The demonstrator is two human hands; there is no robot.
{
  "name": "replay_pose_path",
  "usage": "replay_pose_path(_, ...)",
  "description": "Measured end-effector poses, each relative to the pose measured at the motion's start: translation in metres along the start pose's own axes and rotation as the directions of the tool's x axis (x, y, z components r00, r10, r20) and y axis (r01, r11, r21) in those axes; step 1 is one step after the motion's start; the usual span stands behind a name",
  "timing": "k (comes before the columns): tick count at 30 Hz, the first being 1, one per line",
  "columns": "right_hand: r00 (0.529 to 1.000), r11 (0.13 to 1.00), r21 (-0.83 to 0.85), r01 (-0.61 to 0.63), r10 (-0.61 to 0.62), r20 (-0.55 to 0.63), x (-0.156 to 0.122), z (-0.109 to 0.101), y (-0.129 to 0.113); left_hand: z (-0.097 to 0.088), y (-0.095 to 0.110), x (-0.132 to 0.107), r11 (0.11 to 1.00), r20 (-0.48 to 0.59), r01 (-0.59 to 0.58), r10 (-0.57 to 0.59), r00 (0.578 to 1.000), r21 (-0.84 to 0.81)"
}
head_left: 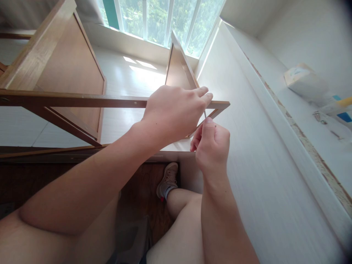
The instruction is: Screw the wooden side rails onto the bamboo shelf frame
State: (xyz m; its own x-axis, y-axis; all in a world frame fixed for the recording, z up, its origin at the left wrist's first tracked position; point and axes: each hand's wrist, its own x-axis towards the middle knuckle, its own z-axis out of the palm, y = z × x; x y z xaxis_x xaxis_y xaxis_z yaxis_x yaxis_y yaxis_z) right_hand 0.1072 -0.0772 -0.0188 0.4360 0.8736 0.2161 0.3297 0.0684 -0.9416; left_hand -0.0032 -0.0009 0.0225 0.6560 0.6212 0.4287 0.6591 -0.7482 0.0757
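Observation:
My left hand (176,106) lies over a narrow wooden rail (121,100) near its right end, gripping it from above. Two fingers reach past the rail toward the wooden corner post (217,112); the thumb is hidden. Just below, my right hand (211,145) is closed in a fist, thumb on top. A thin metal rod (205,114), like the shaft of a hex key, rises from the fist toward the underside of the rail; most of it is hidden. Behind the hands a wooden panel (180,68) stands upright, joined to the same wooden structure.
Another wooden panel (74,69) stands at left on the pale surface (129,82) beneath the structure. A barred window (156,18) is at the back. A white ledge (264,146) runs along the right, with blurred packaging (305,79) beyond it. My shoe (169,178) is below.

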Motion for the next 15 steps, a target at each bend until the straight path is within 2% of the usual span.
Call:
replay_pose_path(4,0.991,0.972,0.199,-0.126,0.116,0.061,-0.001,0.004,-0.005,0.001,0.0,0.0,1.0,-0.014,-0.01,0.01,1.0,0.006)
replay_pose_path(9,0.942,0.824,0.468,-0.319,0.222,0.252,0.004,-0.002,-0.011,0.0,0.0,0.0,1.0,-0.03,-0.019,0.019,0.999,0.009)
replay_pose_path(12,0.903,0.742,0.534,-0.407,0.238,0.357,0.006,-0.006,-0.012,0.0,0.001,0.0,1.0,-0.024,-0.014,0.014,1.0,0.01)
replay_pose_path(15,0.892,0.704,0.563,-0.432,0.242,0.381,0.007,-0.007,-0.011,0.0,0.002,0.0,1.0,-0.021,-0.003,0.004,1.0,0.013)
